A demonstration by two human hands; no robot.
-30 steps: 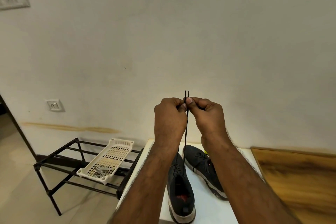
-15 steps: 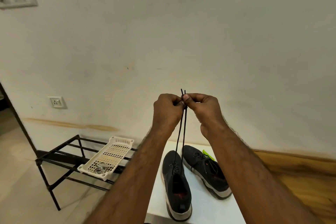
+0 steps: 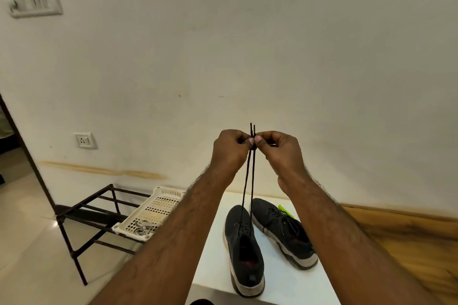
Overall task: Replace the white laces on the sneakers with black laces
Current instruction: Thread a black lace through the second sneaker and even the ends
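Note:
Two dark grey sneakers stand on a white table (image 3: 285, 287). The left sneaker (image 3: 245, 252) has a black lace (image 3: 248, 181) running up from its eyelets in two taut strands. My left hand (image 3: 230, 150) and my right hand (image 3: 280, 150) are raised in front of the wall, thumbs together, each pinching a lace end. The two lace tips stick up side by side above my fingers. The right sneaker (image 3: 285, 233) is threaded with a black lace. White laces (image 3: 142, 228) lie in a white plastic basket (image 3: 148, 213).
The basket rests on a black metal rack (image 3: 84, 220) left of the table. A wooden surface (image 3: 409, 238) lies to the right. A green object (image 3: 285, 210) peeks out behind the right sneaker. The wall stands close behind, with a socket (image 3: 85, 140).
The view has tilted down and shows more of the table and sneakers. My hands still hold the lace ends together; the two strands have spread slightly apart below my fingers.

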